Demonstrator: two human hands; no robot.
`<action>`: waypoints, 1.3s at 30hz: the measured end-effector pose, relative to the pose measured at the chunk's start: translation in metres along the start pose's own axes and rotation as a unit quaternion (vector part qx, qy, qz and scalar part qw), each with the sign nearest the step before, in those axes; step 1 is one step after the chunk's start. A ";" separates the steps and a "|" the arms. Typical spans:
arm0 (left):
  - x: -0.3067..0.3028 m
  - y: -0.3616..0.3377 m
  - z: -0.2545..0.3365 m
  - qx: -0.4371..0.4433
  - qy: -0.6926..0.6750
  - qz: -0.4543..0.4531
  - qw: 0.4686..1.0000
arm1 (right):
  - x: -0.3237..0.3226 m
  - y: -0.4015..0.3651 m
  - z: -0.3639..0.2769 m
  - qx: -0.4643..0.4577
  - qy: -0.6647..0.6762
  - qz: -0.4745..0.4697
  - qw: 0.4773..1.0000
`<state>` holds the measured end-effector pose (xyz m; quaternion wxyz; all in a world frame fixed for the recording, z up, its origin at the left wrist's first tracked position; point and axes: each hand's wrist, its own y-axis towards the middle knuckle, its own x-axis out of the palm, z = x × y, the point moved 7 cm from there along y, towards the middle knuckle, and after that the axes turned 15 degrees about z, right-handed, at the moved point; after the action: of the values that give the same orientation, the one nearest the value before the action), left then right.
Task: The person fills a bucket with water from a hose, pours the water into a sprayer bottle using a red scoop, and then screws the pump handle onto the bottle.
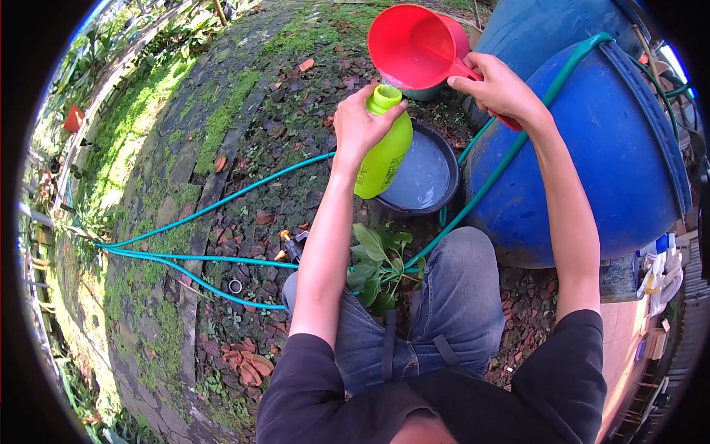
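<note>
My left hand (pixel 361 127) is wrapped round the neck of a lime-green plastic bottle (pixel 386 159), whose uncapped mouth faces up. Just above it, my right hand (pixel 497 87) grips the handle of a red water dipper (pixel 418 46). The dipper is tipped toward the bottle, with water at its lower lip right at the bottle's mouth. Behind and below the bottle, a dark round basin (pixel 452 177) holds cloudy water. On the ground left of my knee lies a black and orange spray head (pixel 291 246), partly hidden by my left forearm.
A large blue barrel (pixel 569 170) stands at the right, with a green hose (pixel 510 159) draped over it. More hose (pixel 222 198) crosses the mossy ground at left. A leafy plant (pixel 379 263) is between my knees. Broken terracotta pieces (pixel 248 362) and a small ring (pixel 235 286) lie nearby.
</note>
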<state>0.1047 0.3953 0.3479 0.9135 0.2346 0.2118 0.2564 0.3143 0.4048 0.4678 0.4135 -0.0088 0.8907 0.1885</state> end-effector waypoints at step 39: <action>-0.002 -0.002 0.009 0.003 0.010 -0.007 1.000 | 0.003 -0.010 -0.008 -0.177 -0.089 0.098 0.975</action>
<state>0.1082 0.3899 0.3546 0.9123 0.2332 0.2235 0.2517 0.3086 0.3929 0.4670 0.4624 0.0222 0.7996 0.3825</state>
